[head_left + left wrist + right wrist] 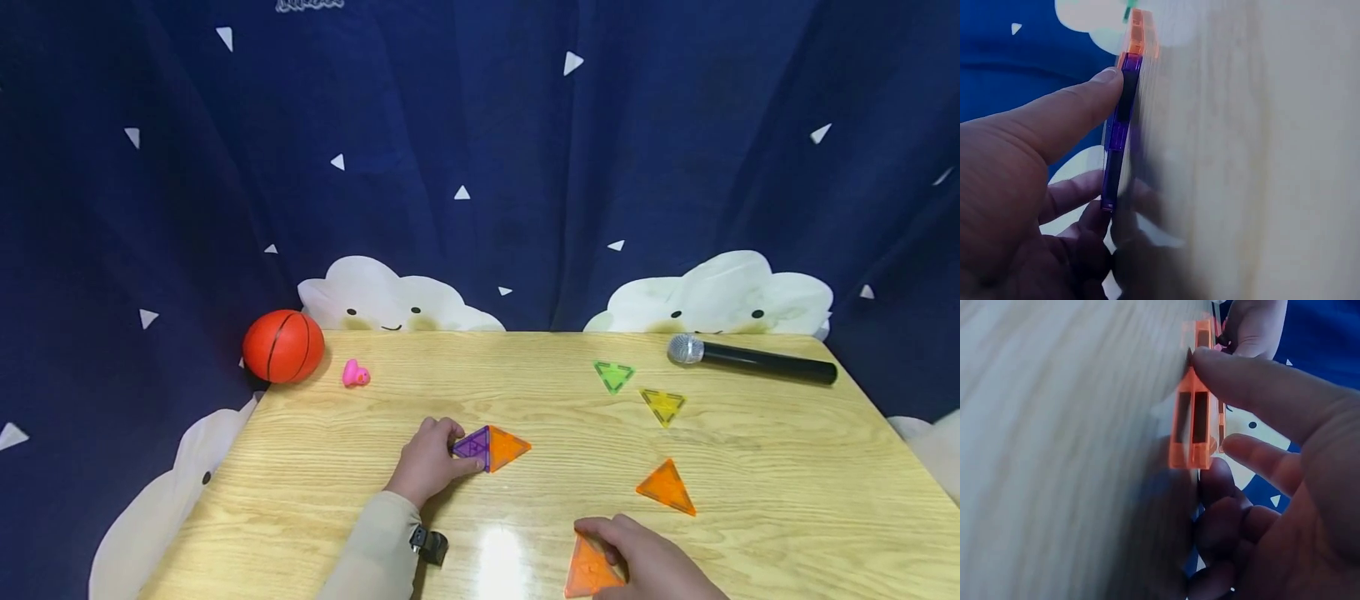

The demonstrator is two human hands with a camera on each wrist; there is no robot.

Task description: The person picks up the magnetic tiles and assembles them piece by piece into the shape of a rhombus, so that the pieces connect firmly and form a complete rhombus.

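Note:
My left hand pinches a purple translucent triangular magnetic tile lying flat, with the thumb on its near side and fingers at its far side. Edge to edge with the purple tile lies an orange triangular tile, the two making a diamond. Close to the table's front, my right hand holds another orange triangular tile between thumb and fingers. In the right wrist view this orange tile is seen edge-on at the tabletop. A third orange tile lies beyond the right hand.
Green and yellow triangular tiles lie farther back. A black microphone lies at the back right. At the back left are a red toy basketball and a pink toy duck. A dark blue curtain hangs behind the table.

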